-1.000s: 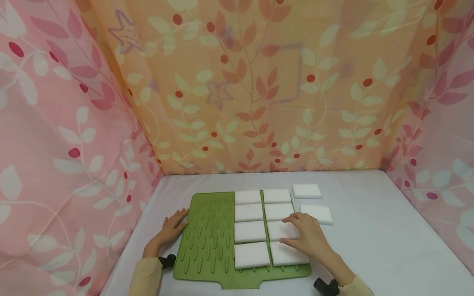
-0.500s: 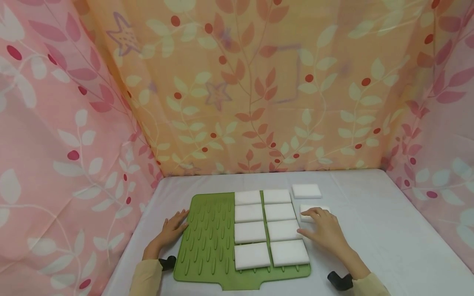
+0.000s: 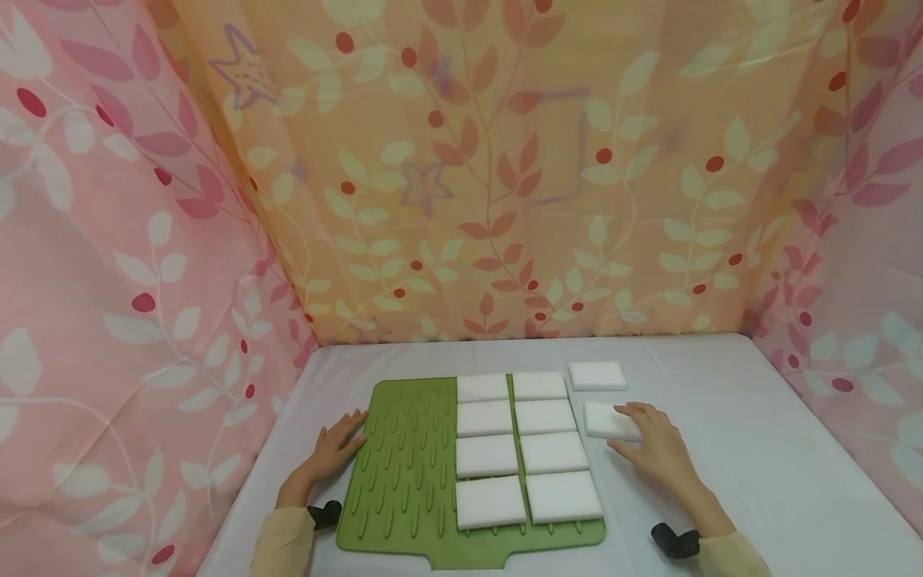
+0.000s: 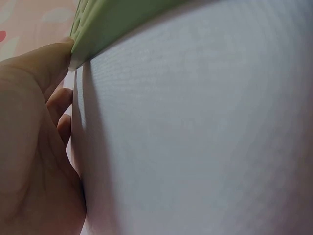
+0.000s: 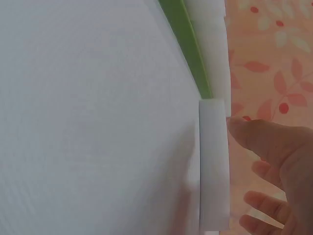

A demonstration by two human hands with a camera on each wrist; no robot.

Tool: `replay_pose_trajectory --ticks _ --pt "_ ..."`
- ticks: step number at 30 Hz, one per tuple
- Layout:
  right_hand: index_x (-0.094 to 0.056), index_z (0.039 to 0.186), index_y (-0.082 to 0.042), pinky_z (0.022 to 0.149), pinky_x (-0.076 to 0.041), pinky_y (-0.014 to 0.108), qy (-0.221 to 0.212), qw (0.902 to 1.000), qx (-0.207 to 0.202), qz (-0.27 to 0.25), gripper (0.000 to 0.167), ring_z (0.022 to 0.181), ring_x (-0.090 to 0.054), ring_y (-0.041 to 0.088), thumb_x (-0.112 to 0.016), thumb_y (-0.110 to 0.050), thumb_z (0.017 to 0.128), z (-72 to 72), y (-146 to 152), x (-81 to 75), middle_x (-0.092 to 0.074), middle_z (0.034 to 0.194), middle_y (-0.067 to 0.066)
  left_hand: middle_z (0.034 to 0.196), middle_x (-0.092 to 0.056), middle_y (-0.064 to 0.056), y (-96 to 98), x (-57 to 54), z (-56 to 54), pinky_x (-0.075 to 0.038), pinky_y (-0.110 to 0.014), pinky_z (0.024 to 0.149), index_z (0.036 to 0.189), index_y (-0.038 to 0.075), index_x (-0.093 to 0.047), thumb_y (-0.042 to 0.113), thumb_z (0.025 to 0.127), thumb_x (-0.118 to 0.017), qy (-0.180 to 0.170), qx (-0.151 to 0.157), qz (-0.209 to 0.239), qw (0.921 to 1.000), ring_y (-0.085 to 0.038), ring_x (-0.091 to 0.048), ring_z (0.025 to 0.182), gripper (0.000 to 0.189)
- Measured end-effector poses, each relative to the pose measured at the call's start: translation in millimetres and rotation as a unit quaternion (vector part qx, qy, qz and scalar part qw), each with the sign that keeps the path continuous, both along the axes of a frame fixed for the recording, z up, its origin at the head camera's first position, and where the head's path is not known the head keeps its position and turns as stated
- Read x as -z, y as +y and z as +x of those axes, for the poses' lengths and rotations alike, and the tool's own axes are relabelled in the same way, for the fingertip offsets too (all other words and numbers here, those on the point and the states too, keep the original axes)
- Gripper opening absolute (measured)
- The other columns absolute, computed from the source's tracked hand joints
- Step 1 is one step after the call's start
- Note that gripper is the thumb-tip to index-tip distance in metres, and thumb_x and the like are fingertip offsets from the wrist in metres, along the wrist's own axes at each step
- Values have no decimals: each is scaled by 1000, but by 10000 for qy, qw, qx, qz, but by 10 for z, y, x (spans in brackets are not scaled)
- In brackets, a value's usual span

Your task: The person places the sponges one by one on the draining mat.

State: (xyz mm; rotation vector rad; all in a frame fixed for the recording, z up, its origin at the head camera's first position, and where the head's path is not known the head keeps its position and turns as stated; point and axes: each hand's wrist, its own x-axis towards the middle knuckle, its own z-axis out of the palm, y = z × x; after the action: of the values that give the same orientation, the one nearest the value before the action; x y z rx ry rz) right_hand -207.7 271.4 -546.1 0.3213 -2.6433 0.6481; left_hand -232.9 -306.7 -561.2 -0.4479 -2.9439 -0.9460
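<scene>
A green ridged mat [image 3: 404, 465] with a tab at the front lies on the white-covered table. On its right half sit several white sponge-like blocks [image 3: 492, 502] in two columns. My left hand [image 3: 333, 447] rests on the table at the mat's left edge; in the left wrist view its thumb touches the mat's rim [image 4: 115, 24]. My right hand [image 3: 658, 450] is held over a loose white block [image 3: 600, 419] right of the mat, fingers and thumb spread apart. In the right wrist view the thumb is close to this block's top face [image 5: 213, 166]; whether it touches I cannot tell.
Another white block [image 3: 597, 376] lies farther back, beside the mat's far right corner. Black wrist-worn pieces [image 3: 675, 542] stick out from both wrists. Patterned curtains [image 3: 490, 200] stand behind the table and at both sides.
My right hand has moved right, from above the mat's right column to above the loose block beside the mat. The left hand, mat and blocks stay in place.
</scene>
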Motion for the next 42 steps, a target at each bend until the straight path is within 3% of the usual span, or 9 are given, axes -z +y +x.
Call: replay_pose_trajectory --ticks 16,23,34,42 --pt "-45 135 -2 91 -32 64 -1180 9918 150 -457 65 122 -35 48 -67 -12 75 -111 241 118 -37 138 26 148 -29 -19 -63 59 -10 -1 -68 101 144 9 -34 26 96 -50 -78 -6 14 10000 -44 -19 137 54" --pt "-46 134 -1 87 -36 61 -1130 9921 171 -514 66 114 -42 45 -68 -12 73 -134 296 115 -44 129 24 148 -28 -20 -36 7 -3 -1 -68 101 144 7 -34 25 96 -50 -89 64 45 9999 -44 -18 137 54" --pt "-46 133 2 85 -38 60 -1084 9921 170 -612 68 109 -43 43 -73 -23 76 -126 351 158 -45 122 25 151 -22 -20 19 -48 -23 3 -67 103 146 7 -27 26 98 -45 -434 48 -189 9989 -44 -12 138 55" --pt "-46 133 3 84 -38 57 -746 9914 282 -1041 74 105 -46 41 -77 -29 74 -130 380 231 -46 116 25 147 -25 -26 14 -19 -27 1 -69 100 144 5 -31 26 98 -46 -107 231 -32 9997 -48 -15 134 53"
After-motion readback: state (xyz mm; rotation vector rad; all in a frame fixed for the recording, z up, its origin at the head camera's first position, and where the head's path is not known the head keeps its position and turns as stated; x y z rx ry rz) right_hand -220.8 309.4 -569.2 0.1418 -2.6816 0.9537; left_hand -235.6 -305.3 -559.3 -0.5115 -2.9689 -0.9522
